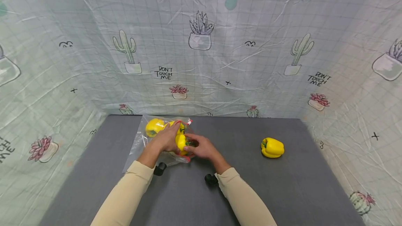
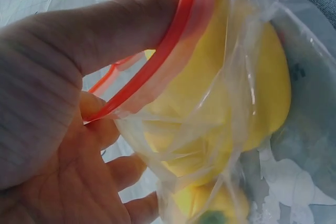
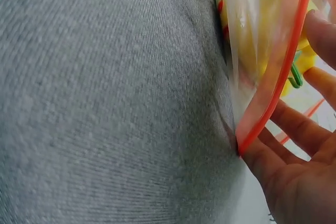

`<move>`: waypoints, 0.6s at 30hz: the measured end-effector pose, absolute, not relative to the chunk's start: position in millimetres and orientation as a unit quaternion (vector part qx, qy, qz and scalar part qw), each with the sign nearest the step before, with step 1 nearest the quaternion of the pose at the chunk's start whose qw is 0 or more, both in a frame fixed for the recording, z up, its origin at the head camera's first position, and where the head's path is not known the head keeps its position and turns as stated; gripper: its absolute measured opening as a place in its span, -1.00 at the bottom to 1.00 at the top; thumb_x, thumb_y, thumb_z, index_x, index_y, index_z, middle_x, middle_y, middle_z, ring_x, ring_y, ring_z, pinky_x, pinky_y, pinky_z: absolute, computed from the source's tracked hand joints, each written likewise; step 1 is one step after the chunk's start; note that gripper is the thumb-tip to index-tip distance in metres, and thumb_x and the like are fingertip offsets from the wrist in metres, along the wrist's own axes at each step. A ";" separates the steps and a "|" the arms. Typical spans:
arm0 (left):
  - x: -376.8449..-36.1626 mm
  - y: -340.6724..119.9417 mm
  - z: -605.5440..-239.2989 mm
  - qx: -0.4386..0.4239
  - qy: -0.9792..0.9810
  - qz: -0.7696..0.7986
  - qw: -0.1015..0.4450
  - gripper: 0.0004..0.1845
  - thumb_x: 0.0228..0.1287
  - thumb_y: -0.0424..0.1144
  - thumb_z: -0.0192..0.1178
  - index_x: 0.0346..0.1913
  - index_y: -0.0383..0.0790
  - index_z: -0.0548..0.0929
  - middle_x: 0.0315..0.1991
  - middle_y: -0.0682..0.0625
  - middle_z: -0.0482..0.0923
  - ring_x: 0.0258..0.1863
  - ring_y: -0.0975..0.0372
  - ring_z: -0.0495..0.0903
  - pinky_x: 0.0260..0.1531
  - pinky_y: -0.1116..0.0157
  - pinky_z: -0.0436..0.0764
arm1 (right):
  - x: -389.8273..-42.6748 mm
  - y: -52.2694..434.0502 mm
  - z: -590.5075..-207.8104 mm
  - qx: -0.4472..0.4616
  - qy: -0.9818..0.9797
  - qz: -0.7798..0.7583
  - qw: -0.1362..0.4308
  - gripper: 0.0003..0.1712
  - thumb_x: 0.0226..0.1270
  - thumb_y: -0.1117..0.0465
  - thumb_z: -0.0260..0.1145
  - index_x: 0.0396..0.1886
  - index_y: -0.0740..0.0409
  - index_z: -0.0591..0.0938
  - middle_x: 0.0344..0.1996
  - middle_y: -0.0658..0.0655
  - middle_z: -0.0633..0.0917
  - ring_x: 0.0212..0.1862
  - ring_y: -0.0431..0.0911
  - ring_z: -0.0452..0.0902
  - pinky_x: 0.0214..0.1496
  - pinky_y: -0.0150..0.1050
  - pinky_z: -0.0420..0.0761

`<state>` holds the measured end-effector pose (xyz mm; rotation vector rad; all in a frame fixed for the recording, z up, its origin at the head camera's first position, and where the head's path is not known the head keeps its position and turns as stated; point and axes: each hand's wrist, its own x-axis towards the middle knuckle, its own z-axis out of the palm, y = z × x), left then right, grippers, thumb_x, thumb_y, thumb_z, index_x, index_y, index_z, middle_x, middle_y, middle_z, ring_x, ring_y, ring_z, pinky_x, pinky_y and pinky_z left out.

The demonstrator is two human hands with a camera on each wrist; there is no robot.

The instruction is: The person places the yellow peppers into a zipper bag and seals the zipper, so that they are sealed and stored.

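A clear zip bag [image 1: 141, 142] with an orange-red rim [image 2: 168, 45] lies on the grey table [image 1: 251, 184], left of centre. One yellow bell pepper [image 1: 154, 127] sits deep inside it. My left hand [image 1: 169, 137] pinches the rim, its thumb [image 2: 105, 30] pressing on the orange strip. My right hand [image 1: 201, 147] holds the mouth from the other side, the rim [image 3: 273, 87] lying across its fingers [image 3: 299, 135]. Between the hands, a second yellow pepper [image 1: 181, 142] with a green stem sits at the mouth, seen through the plastic [image 2: 262, 93]. A third pepper [image 1: 272, 147] lies loose to the right.
Cactus-print cloth [image 1: 201, 62] walls in the table at the back and on both sides. Bare grey table surface [image 3: 105, 103] stretches in front of the bag and around the loose pepper.
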<state>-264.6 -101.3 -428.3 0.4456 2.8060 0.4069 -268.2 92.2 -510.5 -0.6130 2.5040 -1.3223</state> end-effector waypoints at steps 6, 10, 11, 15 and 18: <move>-263.3 -102.5 -428.8 0.157 0.964 0.158 0.146 0.28 -0.02 -0.13 0.62 0.66 -0.37 0.01 0.71 -0.22 -0.02 0.65 -0.32 -0.01 0.60 -0.16 0.19 | -267.7 88.4 -510.9 -0.200 0.857 -0.455 0.138 -0.31 0.45 -0.05 0.40 0.52 -0.13 0.49 0.10 0.22 0.76 -0.02 -0.02 0.77 0.01 -0.16 0.76; -263.4 -103.5 -429.4 0.161 0.962 0.164 0.149 0.28 0.01 -0.12 0.62 0.66 -0.38 -0.01 0.72 -0.22 -0.07 0.66 -0.31 -0.03 0.61 -0.16 0.18 | -266.9 85.4 -509.6 -0.208 0.855 -0.452 0.149 -0.30 0.47 -0.03 0.38 0.55 -0.11 0.45 -0.03 0.22 0.79 -0.26 -0.10 0.77 -0.18 -0.26 0.73; -263.8 -103.8 -429.8 0.163 0.961 0.166 0.150 0.28 0.01 -0.12 0.62 0.66 -0.38 -0.01 0.72 -0.23 -0.07 0.66 -0.29 -0.03 0.61 -0.15 0.18 | -266.6 84.7 -508.9 -0.210 0.857 -0.447 0.147 -0.30 0.48 -0.03 0.37 0.56 -0.10 0.44 -0.05 0.22 0.80 -0.27 -0.12 0.76 -0.18 -0.27 0.72; -265.5 -105.2 -432.4 0.166 0.960 0.169 0.151 0.27 0.01 -0.12 0.61 0.66 -0.38 -0.01 0.70 -0.25 -0.03 0.67 -0.27 -0.01 0.59 -0.14 0.22 | -265.4 83.7 -507.0 -0.217 0.863 -0.434 0.140 -0.28 0.48 -0.05 0.36 0.57 -0.11 0.43 -0.08 0.20 0.82 -0.21 -0.08 0.74 -0.13 -0.22 0.70; -266.6 -105.9 -434.0 0.162 0.959 0.174 0.154 0.27 -0.01 -0.13 0.60 0.66 -0.36 0.00 0.69 -0.26 0.01 0.66 -0.28 0.01 0.58 -0.15 0.23 | -265.2 85.2 -506.6 -0.212 0.863 -0.442 0.124 -0.30 0.45 -0.04 0.40 0.53 -0.08 0.48 0.02 0.23 0.80 -0.06 0.01 0.76 -0.02 -0.13 0.73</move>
